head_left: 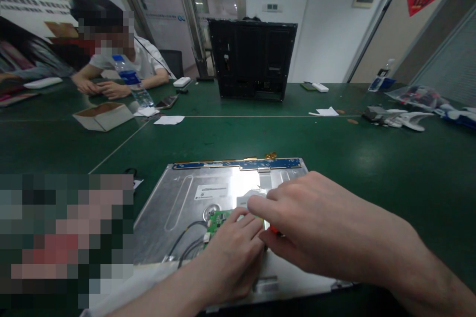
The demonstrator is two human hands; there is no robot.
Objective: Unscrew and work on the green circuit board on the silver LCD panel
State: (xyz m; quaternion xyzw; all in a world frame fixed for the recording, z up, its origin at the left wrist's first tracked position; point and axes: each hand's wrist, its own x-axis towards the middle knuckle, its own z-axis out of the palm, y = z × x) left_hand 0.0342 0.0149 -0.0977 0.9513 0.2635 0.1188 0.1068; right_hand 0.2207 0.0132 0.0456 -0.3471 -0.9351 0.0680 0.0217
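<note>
A flat silver metal panel (178,198), which looks like the back of a display, lies on the table in front of me. Along its far edge runs a narrow blue circuit strip (223,164). My left hand (236,250) rests over a small green circuit board (216,220) on the panel, its fingers curled against the board. Dark cables (189,233) lead from the board's left side. Just to the right, my right hand (316,223) is closed around a small orange-red object (274,229), mostly hidden by the fingers; its kind does not show.
Across the green table (208,138) stands a black monitor housing (255,62). A person (148,67) sits at the far left near a water bottle (134,81) and an open white box (106,118). Grey-white plastic parts (394,118) lie at right. The lower left is pixelated.
</note>
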